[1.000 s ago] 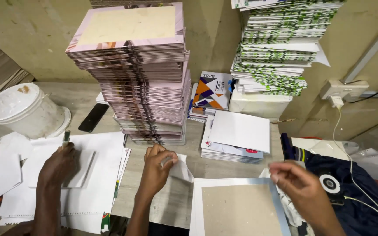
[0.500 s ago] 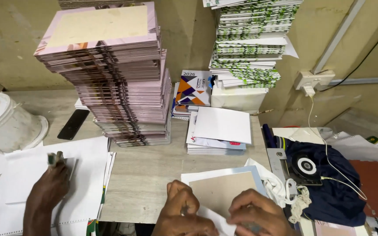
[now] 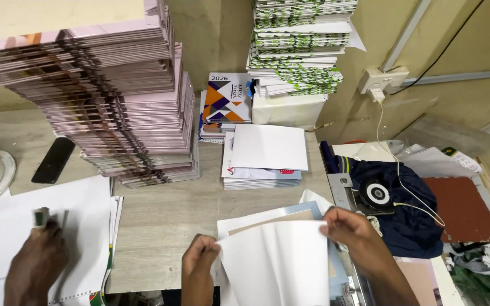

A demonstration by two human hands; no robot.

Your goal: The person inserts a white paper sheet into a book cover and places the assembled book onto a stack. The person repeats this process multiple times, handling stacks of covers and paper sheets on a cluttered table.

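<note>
While both hands pinch it, the white sheet (image 3: 279,260) hangs low-centre over the table (image 3: 165,221), just above a brown board (image 3: 276,220) w/ a blue edge. Left hand (image 3: 198,262) is closed on the sheet's left edge, thumb and fingers gripping. Right hand (image 3: 351,231) grips the top-right corner the same way. The sheet bows in the middle and isn't lying flat on the board, so the laying-on looks, at a guess, not yet done.

A tall pink stack (image 3: 114,102) stands back-left, a green-printed stack (image 3: 299,51) back-right, and a low white pile (image 3: 267,150) sits between them and the sheet. How many items in these are finished vs. waiting can't be told.

At far left a co-worker's hand (image 3: 35,263) rests on big white papers (image 3: 7,238), closed around a small greenish tool (image 3: 42,216). It's blurred, so its kind is unclear. A dark phone (image 3: 54,160) lies near the pink stack.

Hidden/cut off: most of the board is under the sheet, the sheet's bottom runs out of frame, the stack tops are cropped, and a round white thing at the left edge is only partly in view. Stuff under the dark cloth (image 3: 409,221) at right is hard to make out.
</note>
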